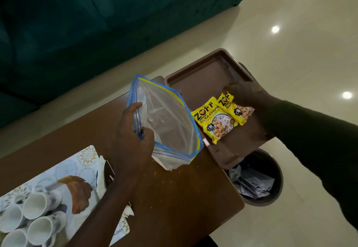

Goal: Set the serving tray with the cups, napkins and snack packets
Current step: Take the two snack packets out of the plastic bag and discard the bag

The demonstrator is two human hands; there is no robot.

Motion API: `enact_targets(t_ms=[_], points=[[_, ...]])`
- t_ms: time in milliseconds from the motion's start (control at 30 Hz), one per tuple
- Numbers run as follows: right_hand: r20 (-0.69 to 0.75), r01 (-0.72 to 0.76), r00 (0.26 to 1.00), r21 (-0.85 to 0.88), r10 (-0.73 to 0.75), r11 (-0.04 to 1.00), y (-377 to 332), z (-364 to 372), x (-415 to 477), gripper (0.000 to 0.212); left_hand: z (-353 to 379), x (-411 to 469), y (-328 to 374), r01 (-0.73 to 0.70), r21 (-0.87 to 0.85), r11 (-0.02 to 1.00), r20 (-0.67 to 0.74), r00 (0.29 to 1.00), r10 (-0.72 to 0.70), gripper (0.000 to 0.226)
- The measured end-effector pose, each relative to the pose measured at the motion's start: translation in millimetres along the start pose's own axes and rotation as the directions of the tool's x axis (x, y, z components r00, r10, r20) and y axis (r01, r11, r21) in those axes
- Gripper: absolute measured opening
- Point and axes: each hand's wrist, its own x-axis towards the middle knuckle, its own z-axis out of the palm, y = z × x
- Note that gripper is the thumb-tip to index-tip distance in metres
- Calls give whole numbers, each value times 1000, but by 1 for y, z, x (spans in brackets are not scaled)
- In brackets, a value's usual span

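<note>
My left hand (133, 128) was out over the brown bench (174, 188), forearm running up from the lower edge of the view, wrist bent so the thumb sat on top. Its fingers (146, 134) were closed in a pinch on the near edge of a clear zip bag (168, 122) with a blue and yellow seal, holding the bag up with its mouth gaping toward the brown serving tray (193, 68).

My right arm, in a dark sleeve (310, 140), reached in from the right across that tray, which lay at the far right end of the bench and jutted out over a round bin (255, 178) on the floor. My right hand (246, 95) was palm down, its fingers curled onto the top of the right-hand of two yellow snack packets (215, 120). That packet lay on the tray floor overlapping the other, just beside the bag. I could not tell whether it was really gripped or only touched.

The white cups (36, 208) were clustered on their sides on a floral tray (77, 161) at the near left of the bench, well apart from the brown tray. White napkins (100, 178) stuck out at that tray's right edge, partly hidden by my left forearm. A dark green sofa (96, 23) stood beyond the bench.
</note>
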Motion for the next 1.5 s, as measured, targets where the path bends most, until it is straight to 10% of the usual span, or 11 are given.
enact_targets(t_ms=[333, 533, 633, 733, 833, 967, 1133, 1500], points=[[55, -101, 994, 207, 91, 973, 9, 27, 4, 43, 6, 7, 7, -17, -86, 996, -10, 1000, 16, 53], [-283, 13, 942, 565, 179, 825, -28, -3, -16, 24, 9, 11, 7, -22, -168, 985, 27, 999, 27, 52], [-194, 4, 945, 813, 263, 583, -68, -15, -43, 31, 12, 15, 8, -7, -217, 976, 58, 998, 20, 51], [126, -124, 984, 992, 128, -30, -116, -25, -83, 45, 11, 17, 13, -4, -292, 956, 77, 997, 27, 55], [91, -105, 994, 864, -53, -492, -155, -42, -124, 58, 12, 20, 15, 59, -403, 913, 147, 989, 1, 69], [-95, 62, 986, 972, -139, -228, -180, -54, -151, 111, 21, 14, 22, 323, -546, 773, 384, 916, -111, 76], [-202, 196, 979, 955, 2, 221, -183, -21, -153, 91, 28, 9, 25, 488, -630, 604, 529, 839, -125, 58], [-101, 120, 973, 989, 206, -82, -149, -31, -135, 53, -5, 21, -28, 21, -273, 962, 389, 917, 91, 27]])
